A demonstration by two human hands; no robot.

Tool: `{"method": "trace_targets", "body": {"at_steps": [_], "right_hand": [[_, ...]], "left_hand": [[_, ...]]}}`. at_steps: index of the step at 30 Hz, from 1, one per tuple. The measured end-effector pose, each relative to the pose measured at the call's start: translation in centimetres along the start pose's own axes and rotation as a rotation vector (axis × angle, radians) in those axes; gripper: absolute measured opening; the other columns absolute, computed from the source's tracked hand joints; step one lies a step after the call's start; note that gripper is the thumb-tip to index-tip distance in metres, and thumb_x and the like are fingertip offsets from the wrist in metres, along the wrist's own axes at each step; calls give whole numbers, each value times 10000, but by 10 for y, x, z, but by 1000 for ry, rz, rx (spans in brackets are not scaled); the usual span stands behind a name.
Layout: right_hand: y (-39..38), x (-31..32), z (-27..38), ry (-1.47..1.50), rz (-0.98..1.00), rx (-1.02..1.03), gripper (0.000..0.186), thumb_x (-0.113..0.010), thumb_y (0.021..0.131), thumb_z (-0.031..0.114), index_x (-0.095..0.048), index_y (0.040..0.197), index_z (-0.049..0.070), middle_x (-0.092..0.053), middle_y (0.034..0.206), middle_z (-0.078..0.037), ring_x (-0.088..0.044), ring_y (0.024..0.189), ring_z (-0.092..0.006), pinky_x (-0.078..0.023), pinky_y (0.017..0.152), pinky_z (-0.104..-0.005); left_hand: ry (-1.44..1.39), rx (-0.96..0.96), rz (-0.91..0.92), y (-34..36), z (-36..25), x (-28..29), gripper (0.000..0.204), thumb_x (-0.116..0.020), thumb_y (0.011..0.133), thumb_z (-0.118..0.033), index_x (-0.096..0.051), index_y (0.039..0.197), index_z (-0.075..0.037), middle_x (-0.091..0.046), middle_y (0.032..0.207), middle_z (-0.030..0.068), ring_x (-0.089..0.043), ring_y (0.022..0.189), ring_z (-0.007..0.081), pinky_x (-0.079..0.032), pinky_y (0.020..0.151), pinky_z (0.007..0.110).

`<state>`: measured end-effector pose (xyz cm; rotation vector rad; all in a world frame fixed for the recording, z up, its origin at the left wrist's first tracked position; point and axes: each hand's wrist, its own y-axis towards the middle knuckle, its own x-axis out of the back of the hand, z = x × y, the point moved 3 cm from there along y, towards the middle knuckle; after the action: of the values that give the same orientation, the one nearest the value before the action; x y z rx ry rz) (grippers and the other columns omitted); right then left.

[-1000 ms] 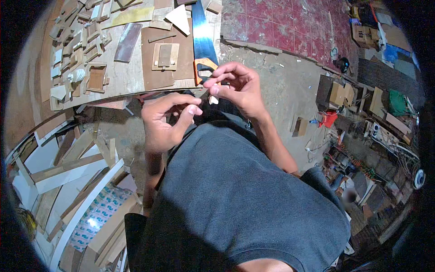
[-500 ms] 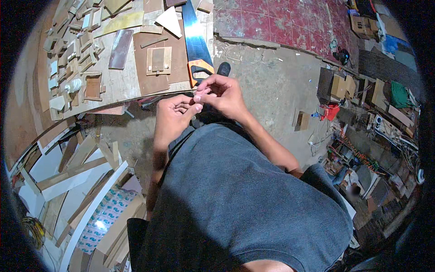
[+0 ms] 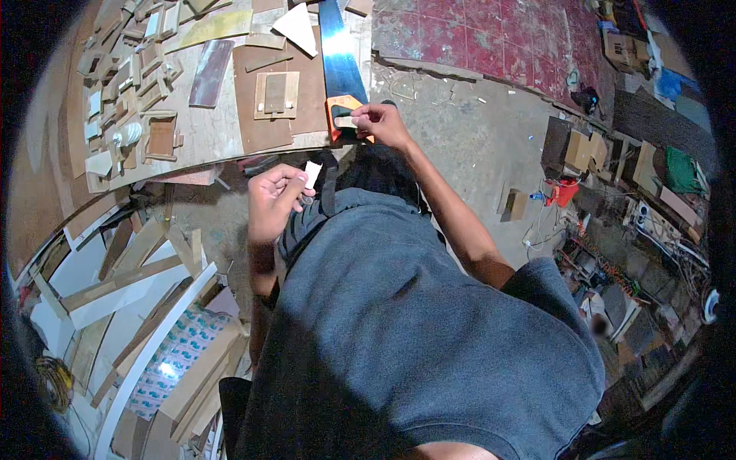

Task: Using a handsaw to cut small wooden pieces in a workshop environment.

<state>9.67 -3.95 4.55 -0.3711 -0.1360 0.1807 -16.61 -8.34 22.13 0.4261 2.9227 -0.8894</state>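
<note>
hands (image 3: 272, 201): 2 | handsaw (image 3: 340, 65): 1 | small white pieces (image 3: 312, 172): 2

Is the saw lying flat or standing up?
Lying flat. The saw rests blade-down along the workbench, its orange handle at the bench edge, where the right hand touches it.

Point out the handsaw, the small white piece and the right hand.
handsaw (image 3: 338, 54), head view, on the blade
small white piece (image 3: 312, 172), head view, on its flat face
right hand (image 3: 381, 123), head view, on the back

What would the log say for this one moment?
left hand: pinches small white piece | right hand: on saw handle | saw lies on workbench
</note>
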Motion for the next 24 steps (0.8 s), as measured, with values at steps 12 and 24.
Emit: {"method": "trace_targets", "body": {"at_steps": [12,24], "right_hand": [[15,-30,-37,761,124,-311,214,-675,906,71,-660,1071,-64,-693,976,-87,-647,768,-115,-534,679,-232],[1,-37,-58,-514,-163,-77,188,-761,772,156,-723,900,23,-708,766,-111,-693,712,-238,-531,663,-354]], "left_hand": [[-17,33,-80,-22,8,27,135,-609,943,-115,-663,914,6,-693,779,80,-634,665,79,-457,543,199],[-69,-67,-57,-44,-10,38,101,-669,889,-91,-656,900,9,-689,791,59,-645,709,75,-453,565,196]]}}
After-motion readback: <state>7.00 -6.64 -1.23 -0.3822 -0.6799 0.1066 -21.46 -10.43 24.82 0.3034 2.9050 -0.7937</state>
